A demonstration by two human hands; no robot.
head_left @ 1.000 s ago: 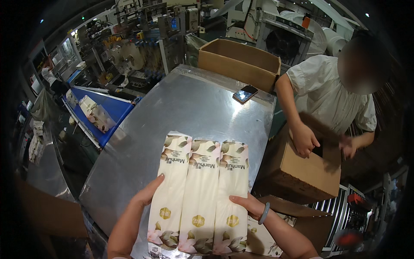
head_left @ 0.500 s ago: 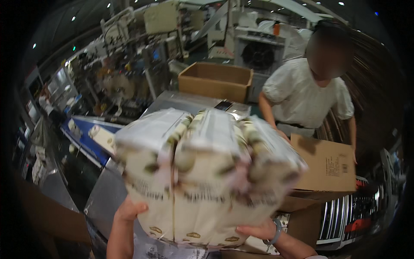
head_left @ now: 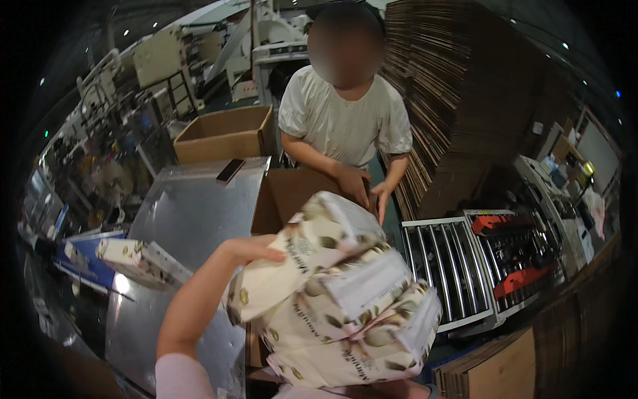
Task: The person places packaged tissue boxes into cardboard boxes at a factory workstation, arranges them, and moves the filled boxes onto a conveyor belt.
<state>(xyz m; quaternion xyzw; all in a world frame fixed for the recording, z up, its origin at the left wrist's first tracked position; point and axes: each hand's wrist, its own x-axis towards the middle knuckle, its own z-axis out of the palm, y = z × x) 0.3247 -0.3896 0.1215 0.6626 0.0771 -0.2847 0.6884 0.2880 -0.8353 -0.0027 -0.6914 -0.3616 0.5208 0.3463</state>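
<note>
Left hand [head_left: 249, 251] — forearm raised from the lower edge, fingers curled over the top end of three cream printed packs [head_left: 332, 299], stacked and tilted, lifted above the steel table [head_left: 186, 213]. Right hand hidden beneath the packs; its grip cannot be told. Just beyond: open cardboard box [head_left: 286, 196], a co-worker's hands [head_left: 362, 189] on its rim. Right — roller conveyor [head_left: 445, 266]. On the table: phone [head_left: 230, 170], another box [head_left: 222, 136].

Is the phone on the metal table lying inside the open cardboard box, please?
No, the phone lies flat on the bare metal table, just in front of the open box.
</note>
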